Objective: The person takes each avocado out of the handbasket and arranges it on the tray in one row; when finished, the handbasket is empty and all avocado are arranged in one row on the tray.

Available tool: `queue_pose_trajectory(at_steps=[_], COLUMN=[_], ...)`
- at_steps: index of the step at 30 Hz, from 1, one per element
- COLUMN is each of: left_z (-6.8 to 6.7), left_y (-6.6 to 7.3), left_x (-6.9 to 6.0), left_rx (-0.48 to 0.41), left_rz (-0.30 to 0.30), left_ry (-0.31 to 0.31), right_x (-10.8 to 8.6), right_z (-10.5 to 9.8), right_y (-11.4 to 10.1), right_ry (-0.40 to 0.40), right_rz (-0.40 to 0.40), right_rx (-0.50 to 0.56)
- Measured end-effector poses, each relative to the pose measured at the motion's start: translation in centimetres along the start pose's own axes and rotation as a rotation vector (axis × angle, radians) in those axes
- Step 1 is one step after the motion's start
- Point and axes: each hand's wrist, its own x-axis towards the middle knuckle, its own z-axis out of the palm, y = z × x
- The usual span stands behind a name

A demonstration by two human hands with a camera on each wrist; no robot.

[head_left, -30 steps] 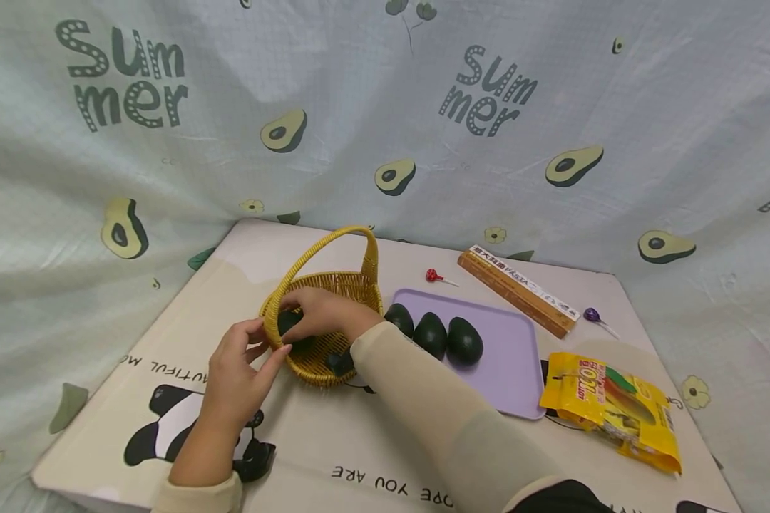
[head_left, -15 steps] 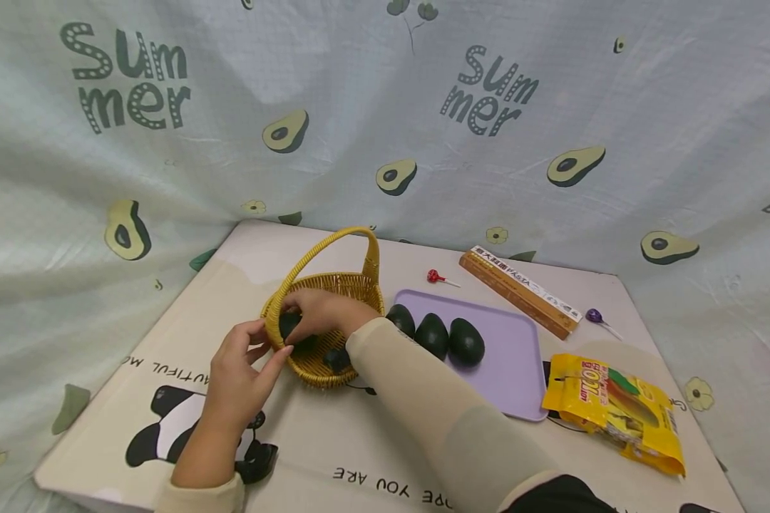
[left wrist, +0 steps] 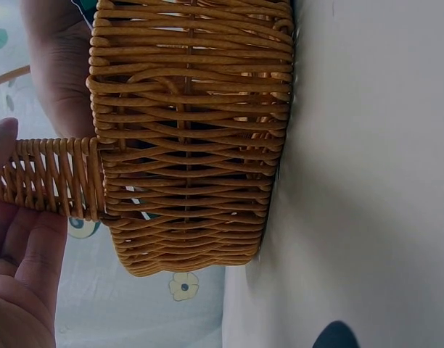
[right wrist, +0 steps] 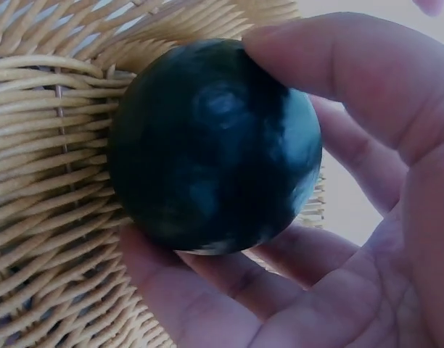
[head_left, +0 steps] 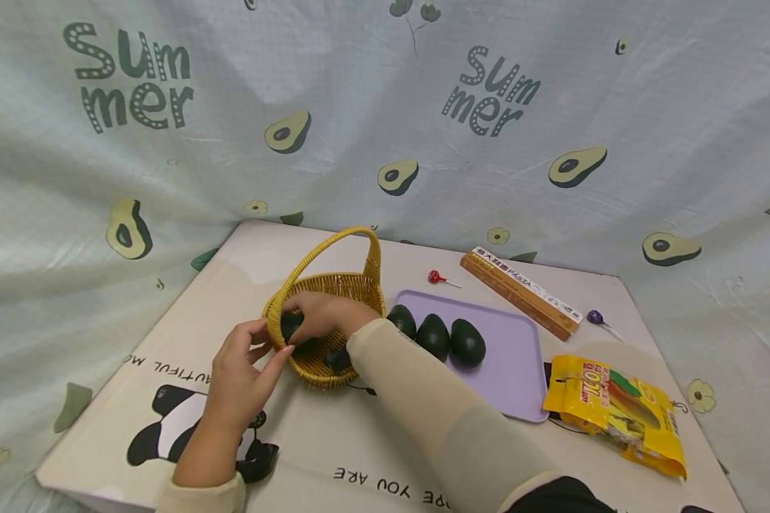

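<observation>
A yellow wicker basket (head_left: 343, 285) with a tall arched handle stands left of the tray. My left hand (head_left: 244, 377) pinches the base of its handle between thumb and fingers; the left wrist view shows them on either side of the woven handle (left wrist: 48, 177). Inside the basket, my right hand (head_left: 327, 313) holds a dark green avocado (right wrist: 215, 145), thumb on one side and fingers curled round the other. The avocado lies close to the basket's wall (right wrist: 55, 196). Three avocados (head_left: 467, 343) rest in a row on the purple tray (head_left: 513, 370).
Behind the tray lie a brown pasta box (head_left: 520, 292) and a red lollipop (head_left: 435, 276). A purple lollipop (head_left: 594, 317) is at the far right, above a yellow candy bag (head_left: 616, 410). Printed cloth hangs along the back of the table.
Both hands keep nearly the same places at the basket, the right one still holding the avocado. The whole head view has shifted very slightly.
</observation>
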Motion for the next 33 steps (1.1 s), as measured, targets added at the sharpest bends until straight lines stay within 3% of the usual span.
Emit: queue_pose_trajectory(at_steps=[8,15,22,33], left_z=[0.0,0.1,0.2,0.0], left_y=[-0.1,-0.1,-0.1,-0.1], left_x=[-0.1,-0.1,0.1,0.2], left_rx=[-0.004,-0.015,-0.014,-0.010], left_rz=[-0.010,-0.010,-0.011,-0.022], left_ry=[-0.007,-0.011,-0.021,-0.018], right_x=[-0.7,-1.5,-2.7,-4.4], right_z=[-0.5,-0.7,-1.3,-2.3], right_y=[0.0,0.3,1.3,2.5], right_ry=[-0.017,0.060,0.132,0.185], right_rz=[-0.036,-0.037,-0.096,-0.127], right_rx=[0.000,0.019,0.000,-0.008])
